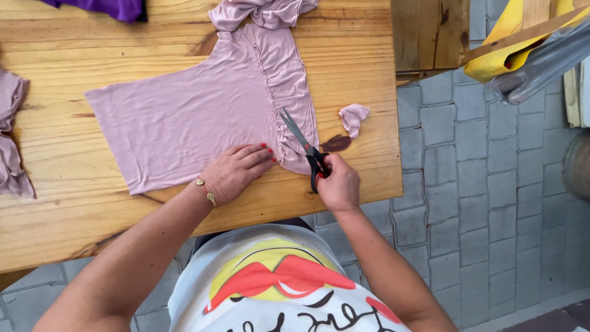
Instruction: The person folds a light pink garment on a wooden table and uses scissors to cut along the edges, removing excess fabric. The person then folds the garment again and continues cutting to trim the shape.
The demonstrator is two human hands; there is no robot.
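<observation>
Right hand (338, 183) is closed around the black handles of one pair of steel-bladed scissors (305, 149), whose blades lie shut or nearly so, pointing away from the person along the gathered, ruffled seam of a pale mauve jersey garment piece (203, 117). Left hand (236, 171) lies flat with fingers spread and held together on the near edge of that same fabric, just beside the scissors, pressing it to the light pine wooden table (74, 203); the nails are red and a thin gold bracelet (207, 191) sits on the wrist.

Counted on the table: one large cut piece spread out flat at the middle, one small crumpled mauve scrap (354, 117) lying apart to the right near a dark knot in the wood, one bunched length of mauve cloth (11, 132) at the left edge, and one bundle of purple cloth (104, 7) at the far edge. The top of the large piece ends in a rumpled heap at the far side.

Grey paving stones (491, 203) show beyond the table's right edge. No container is in sight.
</observation>
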